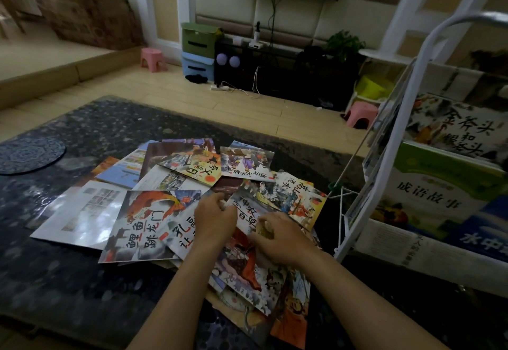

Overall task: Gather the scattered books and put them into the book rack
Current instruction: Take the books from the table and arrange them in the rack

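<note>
Grey-and-white painted book point(248, 208) with black brush lettering sits tilted on top of the scattered books point(192, 168), at the pile's right side, close to the book rack; the left hand point(215, 220) has its grip closed on the book's left edge, fingers curled over it; the right hand point(277, 237) pinches the lower edge of the same book, fingers bent around it. Beneath and to the left lie a book with a red carp point(145, 223) and a glossy white back cover point(82, 212); more covers fan out behind, overlapping each other. All of them rest on a dark speckled surface point(82, 281); whether it is a tabletop or a rug cannot be told. To the right stands the white wire book rack point(384, 157), already holding a green book point(439, 184) and other volumes, covers facing out. Farther off on the wooden floor point(247, 107) are two pink stools point(360, 114) and stacked green and blue boxes point(198, 50).
</note>
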`<state>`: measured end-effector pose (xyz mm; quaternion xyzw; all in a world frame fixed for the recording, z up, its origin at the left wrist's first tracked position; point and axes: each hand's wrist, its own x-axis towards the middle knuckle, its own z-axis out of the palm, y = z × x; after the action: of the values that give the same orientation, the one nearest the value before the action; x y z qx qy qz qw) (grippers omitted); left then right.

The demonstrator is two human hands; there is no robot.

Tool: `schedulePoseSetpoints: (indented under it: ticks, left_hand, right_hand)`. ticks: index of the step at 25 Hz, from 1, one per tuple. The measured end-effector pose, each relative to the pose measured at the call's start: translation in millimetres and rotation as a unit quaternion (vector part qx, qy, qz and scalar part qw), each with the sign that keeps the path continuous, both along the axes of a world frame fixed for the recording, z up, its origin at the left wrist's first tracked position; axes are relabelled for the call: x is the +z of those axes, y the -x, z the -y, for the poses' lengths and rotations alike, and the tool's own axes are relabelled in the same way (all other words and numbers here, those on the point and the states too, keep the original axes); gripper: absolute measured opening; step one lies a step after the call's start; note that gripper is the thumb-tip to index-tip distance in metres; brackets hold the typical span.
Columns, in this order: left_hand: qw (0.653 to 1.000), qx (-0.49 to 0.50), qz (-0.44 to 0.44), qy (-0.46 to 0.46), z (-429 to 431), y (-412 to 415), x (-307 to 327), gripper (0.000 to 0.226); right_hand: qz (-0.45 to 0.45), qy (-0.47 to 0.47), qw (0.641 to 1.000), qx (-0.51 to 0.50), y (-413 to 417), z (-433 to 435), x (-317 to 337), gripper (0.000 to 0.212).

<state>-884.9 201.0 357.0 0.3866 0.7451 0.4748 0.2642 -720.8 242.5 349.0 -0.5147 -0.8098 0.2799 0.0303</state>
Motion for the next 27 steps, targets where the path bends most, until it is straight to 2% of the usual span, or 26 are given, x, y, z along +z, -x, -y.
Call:
schedulePoseSetpoints:
  ticks: [2, 5, 8, 10, 14, 17, 20, 24, 27]
  left_hand:
    - [0.997, 0.002, 0.068, 0.032, 1, 8, -1, 0.031]
    - [0.984, 0.014, 0.177, 0.032, 5, 19, 5, 0.018]
    - [0.973, 0.019, 0.229, 0.037, 15, 25, 16, 0.017]
    - [0.975, 0.002, 0.215, 0.054, 26, 31, 19, 0.019]
    - [0.977, -0.023, 0.199, 0.076, 48, 32, 23, 0.031]
    - [0.987, -0.054, 0.129, 0.08, 58, 21, 40, 0.036]
    - [0.989, -0.105, 0.086, 0.063, 58, 5, 61, 0.043]
    - [0.992, -0.126, -0.009, 0.013, 44, -34, 106, 0.025]
    - [0.987, -0.126, -0.098, -0.029, 31, -77, 154, 0.02]
  right_hand:
    - [-0.057, 0.01, 0.997, -0.051, -1, 2, 9, 0.048]
    - [-0.093, 0.031, 0.985, -0.143, -7, -3, 14, 0.044]
    - [-0.126, 0.083, 0.963, -0.222, -12, -7, 21, 0.061]
    - [-0.152, 0.099, 0.955, -0.234, -14, -9, 28, 0.072]
    - [-0.167, 0.071, 0.956, -0.228, -17, -3, 50, 0.082]
    - [-0.17, 0.04, 0.969, -0.177, -19, 6, 77, 0.096]
    - [-0.147, 0.002, 0.981, -0.129, -33, 16, 115, 0.099]
    - [-0.112, -0.108, 0.982, -0.102, -73, 29, 167, 0.095]
    - [-0.138, -0.19, 0.966, -0.106, -119, 34, 208, 0.092]
